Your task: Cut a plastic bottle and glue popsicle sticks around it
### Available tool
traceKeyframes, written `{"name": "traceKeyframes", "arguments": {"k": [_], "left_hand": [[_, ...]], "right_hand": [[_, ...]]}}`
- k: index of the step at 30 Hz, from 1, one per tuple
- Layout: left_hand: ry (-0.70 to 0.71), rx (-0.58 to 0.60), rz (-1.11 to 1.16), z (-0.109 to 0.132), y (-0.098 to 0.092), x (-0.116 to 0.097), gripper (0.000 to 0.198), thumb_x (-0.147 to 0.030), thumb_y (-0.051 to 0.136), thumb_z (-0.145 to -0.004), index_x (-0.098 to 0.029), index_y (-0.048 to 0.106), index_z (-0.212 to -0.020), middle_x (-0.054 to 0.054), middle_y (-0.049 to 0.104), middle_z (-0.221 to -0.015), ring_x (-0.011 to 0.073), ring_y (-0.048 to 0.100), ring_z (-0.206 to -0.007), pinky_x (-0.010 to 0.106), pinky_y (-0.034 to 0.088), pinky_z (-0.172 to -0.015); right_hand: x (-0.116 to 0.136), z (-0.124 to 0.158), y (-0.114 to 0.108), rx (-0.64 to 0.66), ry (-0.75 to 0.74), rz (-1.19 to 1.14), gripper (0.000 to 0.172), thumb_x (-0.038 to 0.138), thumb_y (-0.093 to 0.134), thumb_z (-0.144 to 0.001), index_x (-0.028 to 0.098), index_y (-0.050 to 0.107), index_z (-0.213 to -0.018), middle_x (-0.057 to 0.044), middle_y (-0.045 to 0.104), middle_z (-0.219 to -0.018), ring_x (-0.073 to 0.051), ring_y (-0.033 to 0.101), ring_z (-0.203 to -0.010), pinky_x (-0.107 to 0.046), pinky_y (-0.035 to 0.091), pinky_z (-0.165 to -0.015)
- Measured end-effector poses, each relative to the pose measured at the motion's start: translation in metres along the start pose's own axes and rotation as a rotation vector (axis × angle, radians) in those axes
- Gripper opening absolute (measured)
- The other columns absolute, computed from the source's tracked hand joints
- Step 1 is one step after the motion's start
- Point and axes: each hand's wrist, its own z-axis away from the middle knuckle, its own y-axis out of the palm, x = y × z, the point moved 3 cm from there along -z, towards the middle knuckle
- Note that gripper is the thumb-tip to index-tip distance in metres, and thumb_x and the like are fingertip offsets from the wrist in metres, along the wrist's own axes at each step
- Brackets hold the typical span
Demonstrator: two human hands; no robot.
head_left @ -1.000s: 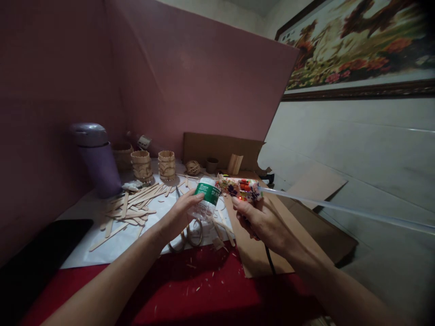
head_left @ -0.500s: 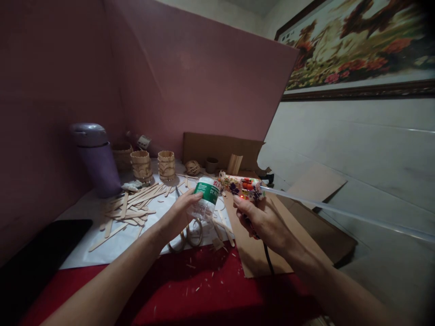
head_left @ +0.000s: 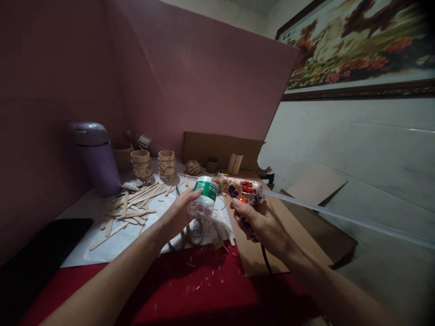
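Note:
A clear plastic bottle piece (head_left: 204,209) with a green and white label is held in my left hand (head_left: 185,206), thumb on the label. My right hand (head_left: 260,222) grips a flower-patterned hot glue gun (head_left: 234,186) by its handle; a small red light glows on it. From the gun's rear a long clear glue stick (head_left: 316,208) sticks out to the right. The gun's front end points at the label side of the bottle piece; whether they touch I cannot tell. Scissors (head_left: 193,235) lie beneath my left hand, partly hidden.
Wooden craft sticks (head_left: 136,203) are heaped on white paper (head_left: 81,246) at left. Behind stand two stick-covered cups (head_left: 166,166), a twine ball (head_left: 193,167) and a purple flask (head_left: 98,163). Cardboard (head_left: 251,253) lies at right; wood scraps litter the red cloth (head_left: 176,290).
The bottle piece has turned slightly in my left hand, its label shifting a little. My right hand and the glue gun have edged slightly left.

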Motion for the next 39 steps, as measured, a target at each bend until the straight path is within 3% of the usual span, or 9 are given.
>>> {"name": "traceKeyframes", "arguments": {"k": [7,14,25,29,39], "left_hand": [[-0.017,-0.06,0.041,-0.005,-0.004,0.001,0.033,-0.038,0.069,-0.08,-0.011,0.066,-0.097,0.01,0.071,-0.08,0.0182,0.064,-0.063,0.031,0.057,-0.058],[-0.017,-0.05,0.065,-0.006,-0.009,0.003,0.03,-0.033,0.064,-0.084,-0.011,0.066,-0.104,0.013,0.074,-0.088,0.0214,0.069,-0.071,0.031,0.059,-0.058],[-0.017,-0.054,0.039,-0.005,-0.01,0.002,0.036,-0.04,0.068,-0.083,-0.013,0.066,-0.106,0.013,0.073,-0.093,0.0218,0.069,-0.072,0.034,0.06,-0.058],[-0.031,-0.066,0.023,-0.004,-0.009,0.002,0.039,-0.039,0.066,-0.084,-0.014,0.064,-0.114,0.012,0.073,-0.094,0.0215,0.07,-0.073,0.033,0.061,-0.059],[-0.025,-0.131,0.014,-0.006,-0.008,0.002,0.034,-0.038,0.068,-0.082,-0.011,0.064,-0.103,0.01,0.069,-0.082,0.0201,0.066,-0.063,0.032,0.058,-0.052]], "right_hand": [[0.001,0.006,0.008,0.068,0.02,-0.006,0.038,0.051,0.055,-0.089,0.022,0.051,-0.065,0.003,0.047,-0.052,-0.011,0.04,-0.046,-0.024,0.033,-0.043],[0.003,0.009,0.014,0.146,-0.02,0.019,0.029,0.048,0.055,-0.091,0.023,0.06,-0.078,0.004,0.045,-0.051,-0.013,0.041,-0.049,-0.024,0.034,-0.044],[-0.003,0.012,0.02,0.201,0.009,0.02,0.023,0.04,0.05,-0.095,0.021,0.06,-0.087,0.005,0.044,-0.055,-0.011,0.036,-0.048,-0.023,0.032,-0.044],[-0.006,0.008,0.02,0.155,0.002,0.01,0.026,0.042,0.053,-0.094,0.021,0.06,-0.081,0.005,0.046,-0.054,-0.012,0.04,-0.049,-0.023,0.034,-0.046],[-0.013,-0.005,0.003,-0.054,0.049,-0.077,0.042,0.054,0.056,-0.088,0.02,0.049,-0.064,0.004,0.047,-0.053,-0.008,0.04,-0.042,-0.021,0.033,-0.039]]}}
